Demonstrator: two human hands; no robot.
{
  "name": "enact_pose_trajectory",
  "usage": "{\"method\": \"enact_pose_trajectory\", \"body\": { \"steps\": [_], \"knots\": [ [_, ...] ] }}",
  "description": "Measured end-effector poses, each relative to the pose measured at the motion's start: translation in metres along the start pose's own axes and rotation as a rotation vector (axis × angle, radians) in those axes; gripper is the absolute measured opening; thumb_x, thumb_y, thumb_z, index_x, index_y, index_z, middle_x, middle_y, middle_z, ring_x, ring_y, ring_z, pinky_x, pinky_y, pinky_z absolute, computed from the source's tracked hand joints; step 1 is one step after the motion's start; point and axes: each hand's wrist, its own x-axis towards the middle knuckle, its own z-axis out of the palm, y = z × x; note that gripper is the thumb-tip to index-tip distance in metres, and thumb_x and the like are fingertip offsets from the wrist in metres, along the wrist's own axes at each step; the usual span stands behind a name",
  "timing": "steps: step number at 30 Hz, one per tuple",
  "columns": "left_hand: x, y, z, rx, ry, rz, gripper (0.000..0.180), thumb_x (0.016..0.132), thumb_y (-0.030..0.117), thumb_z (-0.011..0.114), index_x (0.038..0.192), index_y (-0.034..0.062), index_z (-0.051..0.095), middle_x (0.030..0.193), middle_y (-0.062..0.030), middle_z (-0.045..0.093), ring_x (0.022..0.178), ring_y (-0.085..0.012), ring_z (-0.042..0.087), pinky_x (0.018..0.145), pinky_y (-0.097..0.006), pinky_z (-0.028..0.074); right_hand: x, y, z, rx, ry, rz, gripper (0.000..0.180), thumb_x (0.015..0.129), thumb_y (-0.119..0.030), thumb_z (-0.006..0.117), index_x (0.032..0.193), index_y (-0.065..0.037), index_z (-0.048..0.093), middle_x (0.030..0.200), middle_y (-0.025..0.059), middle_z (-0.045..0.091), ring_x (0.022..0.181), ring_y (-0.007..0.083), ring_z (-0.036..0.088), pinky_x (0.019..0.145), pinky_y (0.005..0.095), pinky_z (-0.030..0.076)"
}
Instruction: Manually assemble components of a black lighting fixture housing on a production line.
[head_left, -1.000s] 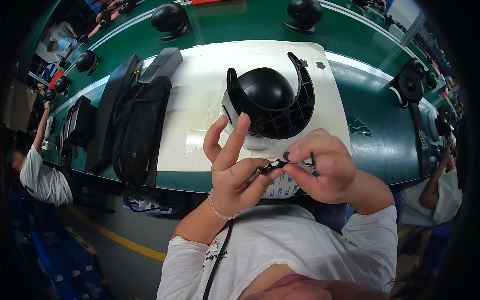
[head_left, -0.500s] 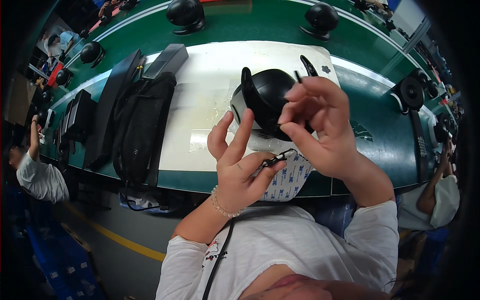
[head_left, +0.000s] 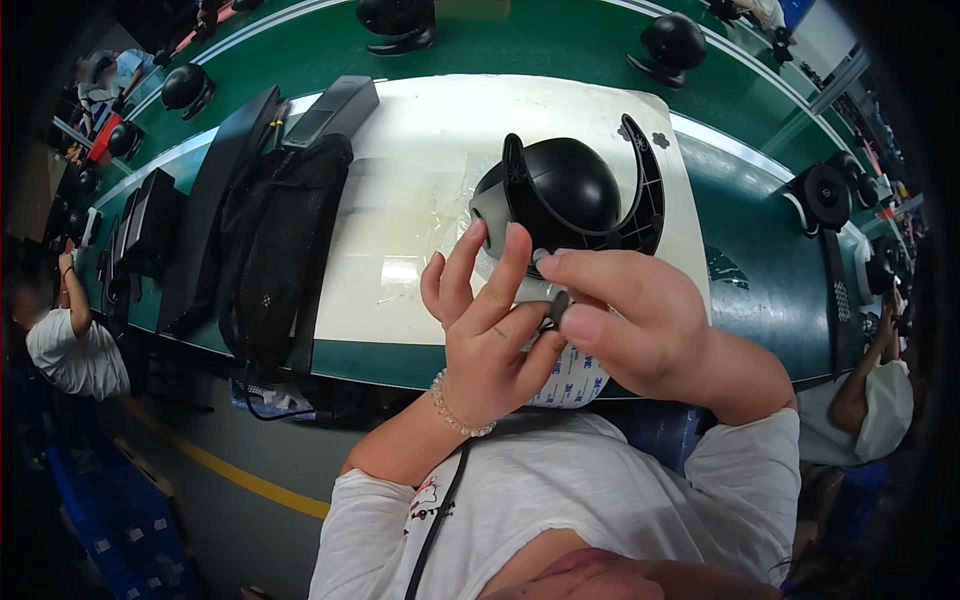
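Lowered from beside the black dome unit (head_left: 565, 190) since half a second ago, the right hand (head_left: 640, 325) now meets the left hand (head_left: 490, 340) over the white mat's (head_left: 400, 170) near edge. Left fingers are spread upward; both hands pinch a small dark part (head_left: 557, 308). Behind them the dome unit sits near the mat's right edge.

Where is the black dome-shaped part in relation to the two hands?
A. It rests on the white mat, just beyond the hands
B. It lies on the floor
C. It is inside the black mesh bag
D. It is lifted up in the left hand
A: the black dome-shaped part sits on the white mat just past the left hand and right hand, which meet nearer the body on a small dark piece.
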Motion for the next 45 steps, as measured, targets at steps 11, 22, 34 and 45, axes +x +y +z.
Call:
{"method": "enact_pose_trajectory", "body": {
  "steps": [11,22,34,45],
  "knots": [
    [-0.001,0.0,0.008,-0.028,0.073,0.021,0.017,0.066,0.023,0.069,0.064,0.0088,0.061,0.13,-0.0129,0.044,0.122,-0.0336,0.031,0.098,-0.045,0.013,0.035,0.04,0.001,0.384,0.017,0.366,0.052,0.078,0.004,0.053,0.123,-0.005,0.029,0.085,0.006,0.051,0.094,0.0188,0.051,0.092,0.035,0.035],
    [0.0,0.002,0.004,-0.003,0.047,0.001,0.017,0.066,0.024,0.069,0.064,0.0087,0.061,0.129,-0.0125,0.045,0.121,-0.0326,0.034,0.097,-0.045,0.014,0.036,0.036,0.01,0.125,-0.023,0.367,0.05,0.077,0.004,0.057,0.121,-0.005,0.036,0.083,0.0076,0.058,0.09,0.0192,0.058,0.083,0.0317,0.041],
    [0.0,0.003,0.005,-0.002,0.052,0.004,0.019,0.066,0.024,0.07,0.061,0.0084,0.059,0.129,-0.0125,0.044,0.12,-0.0319,0.034,0.098,-0.045,0.015,0.038,0.019,-0.015,-0.217,-0.23,0.17,0.042,0.074,-0.002,0.059,0.115,-0.004,0.048,0.112,0.0105,0.056,0.106,0.0227,0.053,0.089,0.0348,0.034],
    [-0.004,-0.004,0.009,0.017,0.061,0.06,0.017,0.066,0.024,0.071,0.066,0.009,0.063,0.134,-0.0142,0.038,0.122,-0.0331,0.031,0.098,-0.043,0.015,-0.016,0.074,-0.04,0.291,0.133,0.689,0.009,0.085,-0.015,0.053,0.086,-0.006,0.054,0.123,0.0098,0.044,0.115,0.0215,0.039,0.097,0.0329,0.028]
  ]
}}
